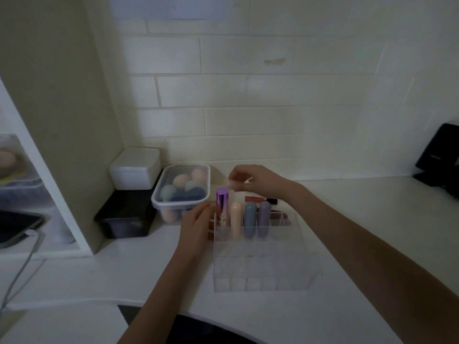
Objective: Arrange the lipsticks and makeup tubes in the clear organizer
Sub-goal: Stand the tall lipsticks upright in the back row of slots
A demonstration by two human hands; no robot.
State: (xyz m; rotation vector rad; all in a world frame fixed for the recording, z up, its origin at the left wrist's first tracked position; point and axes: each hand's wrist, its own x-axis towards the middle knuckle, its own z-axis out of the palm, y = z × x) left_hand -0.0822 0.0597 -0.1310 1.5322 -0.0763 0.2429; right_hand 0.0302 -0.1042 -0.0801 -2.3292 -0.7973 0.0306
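Observation:
The clear organizer (pixel 263 259) stands on the white counter in front of me. Its back row holds a purple-capped tube (pixel 221 207), a peach tube (pixel 236 223), a blue-grey tube (pixel 250 219) and a lavender tube (pixel 264 218), all upright. My left hand (pixel 197 227) is at the organizer's left back corner, with thumb and fingertips against the purple-capped tube's lower body. My right hand (pixel 253 178) hovers just above and to the right of the purple cap, fingers bent and blurred, with nothing visible in them. Behind the organizer lie a red lip gloss (pixel 260 199) and dark maroon tubes (pixel 280 216).
A lidded clear box of makeup sponges (pixel 181 189) sits left of the organizer, beside a white box (pixel 135 170) stacked on a black box (pixel 126 217). A shelf unit stands at far left, a black object (pixel 439 155) at far right. A brick wall is close behind.

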